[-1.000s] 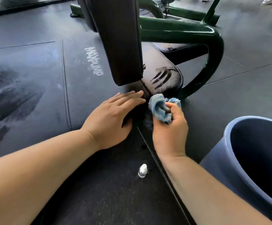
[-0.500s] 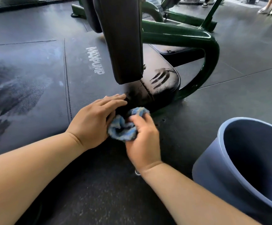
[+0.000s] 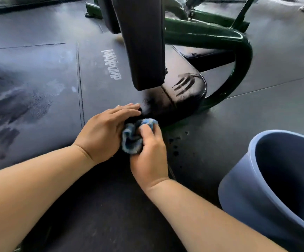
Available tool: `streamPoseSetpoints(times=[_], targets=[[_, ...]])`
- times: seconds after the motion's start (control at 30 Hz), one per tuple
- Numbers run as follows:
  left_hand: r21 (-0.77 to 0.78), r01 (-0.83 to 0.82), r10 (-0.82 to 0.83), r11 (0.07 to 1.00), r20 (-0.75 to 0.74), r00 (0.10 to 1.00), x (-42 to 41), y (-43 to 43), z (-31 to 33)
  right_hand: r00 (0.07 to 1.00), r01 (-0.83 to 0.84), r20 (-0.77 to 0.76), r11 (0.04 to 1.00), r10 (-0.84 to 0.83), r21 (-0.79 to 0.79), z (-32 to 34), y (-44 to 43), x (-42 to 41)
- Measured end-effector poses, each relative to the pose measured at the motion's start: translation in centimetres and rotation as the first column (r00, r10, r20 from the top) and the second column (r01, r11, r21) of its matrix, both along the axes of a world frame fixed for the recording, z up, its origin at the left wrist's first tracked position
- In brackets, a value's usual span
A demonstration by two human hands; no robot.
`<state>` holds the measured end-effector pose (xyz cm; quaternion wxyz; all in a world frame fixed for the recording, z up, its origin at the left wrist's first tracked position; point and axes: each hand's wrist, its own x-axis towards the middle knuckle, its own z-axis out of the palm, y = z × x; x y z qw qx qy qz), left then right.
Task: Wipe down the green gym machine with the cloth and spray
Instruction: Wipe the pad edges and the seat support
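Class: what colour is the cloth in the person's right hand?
Blue, with lighter and darker patches: the cloth, seen in the head view.

Left hand (image 3: 104, 131) flat, palm down, fingers straight; right hand (image 3: 148, 155) curled, gripping cloth (image 3: 131, 141); both forearms extended forward.

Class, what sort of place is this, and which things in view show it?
Probably a gym: a green tubular machine frame, a black upright pad and a stitched pad printed MAXPUMP. The right hand grips a cloth.

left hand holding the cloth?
No, the right hand grips the blue cloth; the left hand lies flat on the black pad, fingers straight.
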<state>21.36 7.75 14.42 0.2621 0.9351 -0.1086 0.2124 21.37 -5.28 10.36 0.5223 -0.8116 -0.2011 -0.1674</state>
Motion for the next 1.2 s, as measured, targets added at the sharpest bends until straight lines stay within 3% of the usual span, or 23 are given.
streamPoseSetpoints(times=[0.07,0.17,0.23,0.33,0.4,0.43,0.5,0.53,0.6,0.7,0.8,0.9,1.03,1.2], targets=[[0.005,-0.01,0.01,1.0,0.003,1.0,0.0,0.3,0.0,0.998,0.064,-0.006,0.996,-0.064,0.068,0.2,-1.6,1.5],[0.008,-0.027,0.027,1.0,-0.003,1.0,-0.3,0.7,-0.1,0.922,0.388,-0.067,0.905,-0.382,0.173,0.6,-5.3,5.2],[0.009,-0.039,0.039,0.999,0.002,0.999,-0.3,0.7,-0.2,0.892,0.443,-0.165,0.886,-0.421,0.137,0.9,-4.8,4.9],[0.071,-0.022,0.021,0.997,0.009,1.0,-0.5,0.5,-0.1,0.981,0.146,-0.141,0.986,-0.134,0.079,0.4,-1.3,1.9],[0.211,0.107,-0.105,0.972,-0.02,0.994,-1.1,0.7,-0.3,0.986,-0.014,-0.163,0.999,0.019,0.03,0.3,-1.7,1.4],[0.314,0.155,-0.15,0.937,-0.042,0.988,-1.7,0.9,-0.7,0.964,-0.092,-0.24,0.992,0.11,0.084,0.7,-2.4,1.4],[0.473,0.194,-0.196,0.859,-0.045,0.98,-2.2,1.1,-1.4,0.79,-0.211,-0.459,0.883,0.407,0.42,1.8,-4.1,1.3],[0.512,0.203,-0.224,0.835,-0.023,0.974,-2.2,0.9,-1.5,0.655,-0.202,-0.512,0.781,0.556,0.59,2.2,-4.8,1.3],[0.522,0.249,-0.307,0.816,0.026,0.951,-1.4,-0.5,-1.1,0.462,-0.191,-0.504,0.637,0.73,0.747,3.0,-5.8,1.6],[0.495,0.266,-0.356,0.827,0.096,0.929,1.3,-2.9,0.5,0.393,-0.015,-0.522,0.573,0.757,0.819,3.1,-7.9,3.0],[0.583,0.163,-0.338,0.796,0.205,0.919,3.6,-4.2,2.5,0.374,0.161,-0.625,0.616,0.685,0.771,2.3,-10.6,4.7],[0.741,0.126,-0.386,0.659,0.19,0.903,4.5,-5.2,1.7,0.407,0.25,-0.625,0.577,0.666,0.777,2.2,-11.4,6.2],[0.851,0.155,-0.385,0.502,0.06,0.921,2.5,-2.4,-1.2,0.508,0.221,-0.749,0.776,0.426,0.591,3.4,-9.9,7.7],[0.818,0.037,-0.384,0.574,0.229,0.894,4.4,-5.2,0.2,0.567,0.226,-0.772,0.848,0.286,0.48,3.9,-9.4,8.6]])
